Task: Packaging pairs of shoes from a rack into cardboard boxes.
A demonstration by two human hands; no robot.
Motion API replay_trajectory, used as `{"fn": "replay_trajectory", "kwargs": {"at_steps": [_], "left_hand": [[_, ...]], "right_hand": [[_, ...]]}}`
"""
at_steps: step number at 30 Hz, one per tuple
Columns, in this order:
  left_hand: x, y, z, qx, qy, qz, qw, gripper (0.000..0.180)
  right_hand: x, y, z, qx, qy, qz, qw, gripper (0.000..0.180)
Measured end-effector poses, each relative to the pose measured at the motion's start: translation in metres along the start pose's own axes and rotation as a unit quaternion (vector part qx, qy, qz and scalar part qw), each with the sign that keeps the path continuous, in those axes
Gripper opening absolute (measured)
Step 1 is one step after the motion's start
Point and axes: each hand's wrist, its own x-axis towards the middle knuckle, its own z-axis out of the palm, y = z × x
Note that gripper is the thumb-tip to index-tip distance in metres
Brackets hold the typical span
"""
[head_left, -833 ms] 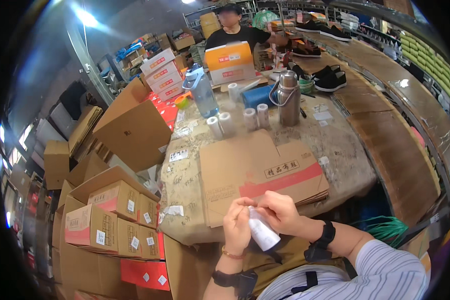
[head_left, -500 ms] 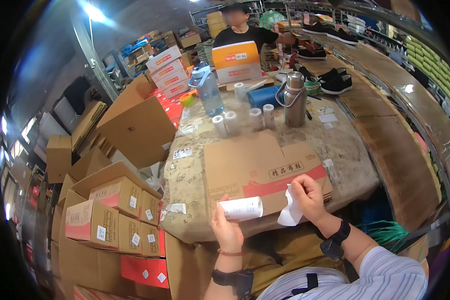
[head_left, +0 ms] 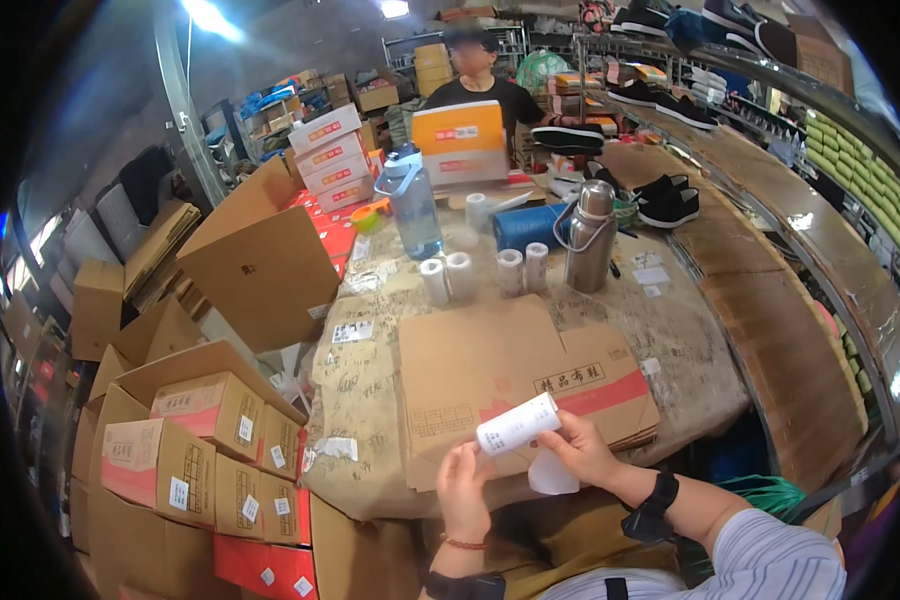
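Observation:
A white paper roll (head_left: 517, 423) lies sideways between my two hands, just above the table's near edge. My left hand (head_left: 463, 490) holds its lower left end from below. My right hand (head_left: 580, 450) grips its right end, and a loose white strip of paper (head_left: 551, 474) hangs down under that hand. Beneath the roll lies a flattened brown cardboard box (head_left: 500, 370) with a red stripe.
Several small white rolls (head_left: 485, 272) stand mid-table beside a steel flask (head_left: 590, 237) and a clear water bottle (head_left: 413, 205). An open brown carton (head_left: 260, 260) and stacked boxes (head_left: 195, 440) are at the left. A person in black (head_left: 480, 85) stands at the far end; black shoes (head_left: 667, 203) sit on the right.
Earlier the hands were apart, the left holding the roll and the right a torn paper strip. Now both hands have come together on the roll, which has shifted right.

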Motion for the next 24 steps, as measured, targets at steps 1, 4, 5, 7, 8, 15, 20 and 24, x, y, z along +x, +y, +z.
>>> {"fn": "replay_trajectory", "kwargs": {"at_steps": [1,4,5,7,8,15,20,24], "left_hand": [[0.003,0.007,-0.004,0.027,0.033,0.024,0.999,0.015],[0.018,0.013,-0.032,0.031,0.058,0.067,0.996,0.01],[0.02,0.012,-0.034,0.027,0.06,0.066,0.996,0.01],[0.02,0.013,-0.035,0.021,0.042,0.071,0.996,0.009],[0.019,0.014,-0.036,0.018,0.047,0.072,0.996,0.009],[0.016,0.011,-0.054,-0.011,0.03,0.035,0.999,0.009],[0.02,0.016,-0.07,0.108,0.031,0.014,0.994,0.026],[0.036,0.028,-0.063,0.026,-0.014,0.03,0.999,0.012]], "right_hand": [[0.009,0.002,-0.001,0.02,0.02,0.007,1.0,0.016],[0.047,0.009,-0.014,-0.126,-0.026,-0.028,0.991,0.015],[0.067,0.014,-0.02,-0.228,-0.049,-0.047,0.971,0.016],[0.113,0.011,-0.016,-0.281,-0.015,-0.05,0.958,0.014],[0.142,0.016,-0.017,-0.321,-0.005,-0.103,0.941,0.012],[0.286,0.036,-0.007,-0.567,0.041,-0.027,0.822,0.019],[0.306,0.059,-0.005,-0.631,0.027,-0.003,0.775,0.023],[0.28,0.045,0.013,-0.483,0.054,-0.073,0.871,0.031]]}}
